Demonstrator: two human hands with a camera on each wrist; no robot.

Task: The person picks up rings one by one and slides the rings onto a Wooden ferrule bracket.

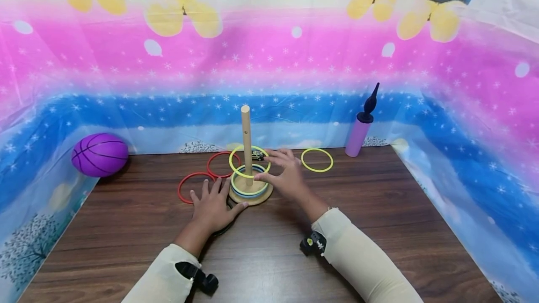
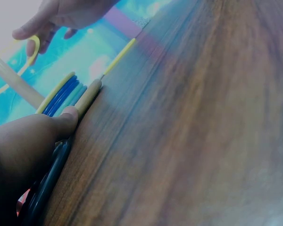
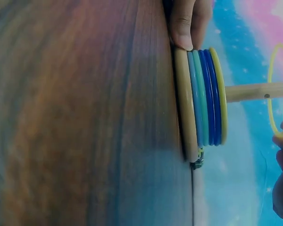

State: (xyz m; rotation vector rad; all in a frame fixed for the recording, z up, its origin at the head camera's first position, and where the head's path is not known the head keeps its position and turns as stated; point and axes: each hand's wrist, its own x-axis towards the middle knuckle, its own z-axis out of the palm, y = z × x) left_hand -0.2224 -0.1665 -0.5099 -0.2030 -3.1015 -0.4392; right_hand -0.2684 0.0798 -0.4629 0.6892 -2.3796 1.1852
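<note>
A wooden peg (image 1: pixel 246 130) stands upright on a round wooden base (image 1: pixel 262 199). Around its foot lies a stack of rings (image 3: pixel 208 99), light blue, green and dark blue with a yellow one on top. My right hand (image 1: pixel 288 174) pinches another yellow ring (image 3: pixel 269 108), which encircles the peg above the stack, apart from it. With fingers spread, my left hand (image 1: pixel 214 209) rests beside the base, its thumb touching the base's edge. A dark ring (image 2: pixel 49 176) lies partly hidden beneath that hand.
Two red rings, a nearer one (image 1: pixel 179 188) and a farther one (image 1: pixel 210 157), lie left of the base. A small toy car (image 1: pixel 258 155) is behind the peg. Toward the right are a yellow ring (image 1: pixel 302 162) and a purple hand pump (image 1: pixel 358 137). A purple basketball (image 1: pixel 100 155) sits at the left edge.
</note>
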